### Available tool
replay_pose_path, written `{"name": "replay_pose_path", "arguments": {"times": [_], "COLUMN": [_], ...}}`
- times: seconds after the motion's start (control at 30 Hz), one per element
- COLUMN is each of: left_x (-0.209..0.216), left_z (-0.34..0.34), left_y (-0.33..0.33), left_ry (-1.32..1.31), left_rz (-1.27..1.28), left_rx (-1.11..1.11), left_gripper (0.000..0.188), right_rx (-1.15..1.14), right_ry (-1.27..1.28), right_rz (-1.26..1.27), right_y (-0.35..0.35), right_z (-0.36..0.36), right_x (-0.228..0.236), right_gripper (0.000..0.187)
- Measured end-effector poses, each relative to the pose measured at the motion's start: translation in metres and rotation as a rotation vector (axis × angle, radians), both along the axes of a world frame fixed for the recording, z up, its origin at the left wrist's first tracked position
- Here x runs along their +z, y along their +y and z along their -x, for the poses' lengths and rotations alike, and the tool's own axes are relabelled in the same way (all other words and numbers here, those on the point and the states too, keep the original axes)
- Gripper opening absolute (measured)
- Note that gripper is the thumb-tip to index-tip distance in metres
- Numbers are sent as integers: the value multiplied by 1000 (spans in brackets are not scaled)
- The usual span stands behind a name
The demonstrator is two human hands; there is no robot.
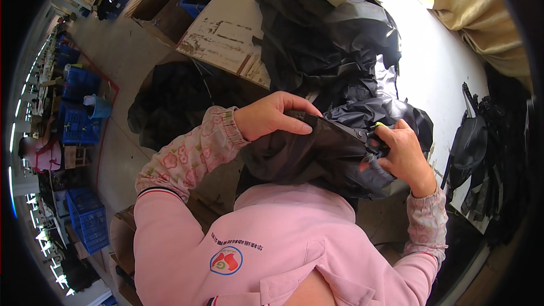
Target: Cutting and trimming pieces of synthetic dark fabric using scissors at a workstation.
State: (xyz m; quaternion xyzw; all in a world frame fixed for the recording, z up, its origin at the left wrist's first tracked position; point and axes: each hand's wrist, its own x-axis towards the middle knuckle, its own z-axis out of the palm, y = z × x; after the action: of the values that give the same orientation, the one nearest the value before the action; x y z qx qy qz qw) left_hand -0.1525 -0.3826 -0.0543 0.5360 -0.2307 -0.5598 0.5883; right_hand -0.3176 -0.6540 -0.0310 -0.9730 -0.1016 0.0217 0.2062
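Observation:
My left hand [279, 116] is closed on the upper edge of a black fabric piece [306, 158], thumb in front and fingers behind. The thin, shiny piece hangs down over my lap. My right hand [403, 156] grips dark scissors [360, 134] by their handles. The blades point toward my left hand and lie along the upper edge of the fabric; whether they are apart is hard to make out. A small yellow-green bit shows at my right fingers.
Crumpled black fabric [340, 39] is heaped on the worn white table [221, 37] ahead. Black straps and pieces [470, 147] lie at the right. Tan cloth [476, 11] hangs at the far right. Another black heap [170, 102] stands left. Blue crates [88, 221] and a person [48, 156] are farther left.

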Motion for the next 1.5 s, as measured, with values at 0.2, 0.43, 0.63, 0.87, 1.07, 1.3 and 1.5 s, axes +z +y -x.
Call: {"name": "replay_pose_path", "arguments": {"times": [0.2, 0.43, 0.63, 0.87, 1.07, 1.3, 1.5], "left_x": [1, -3, -1, -1, 4, 8, 13], "left_z": [0, 1, 2, 1, 0, -20, -63], "left_y": [-1, -5, -4, -6, -1, 6, -18], "left_ry": [-140, -155, -126, -223, -203, -119, -612], "left_rz": [19, 70, 45, 97, 51, 17, -52], "left_rx": [-50, -87, -117, -124, -96, 16, 8], "left_gripper": [33, 31, 30, 32, 31, 32, 33], "right_rx": [4, 44, 34, -66, -184, -378, -493], "right_ry": [25, 16, 59, 64, -36, -47, -98], "right_rz": [-44, -52, -29, -9, -63, -107, -230], "right_y": [-1, 8, 9, 0, -9, -38, -77], "right_z": [1, -4, -3, 5, 9, 27, 39], "right_x": [3, 13, 12, -1, -3, -38, -60], "right_gripper": [59, 42, 41, 36, 52, 37, 25]}}
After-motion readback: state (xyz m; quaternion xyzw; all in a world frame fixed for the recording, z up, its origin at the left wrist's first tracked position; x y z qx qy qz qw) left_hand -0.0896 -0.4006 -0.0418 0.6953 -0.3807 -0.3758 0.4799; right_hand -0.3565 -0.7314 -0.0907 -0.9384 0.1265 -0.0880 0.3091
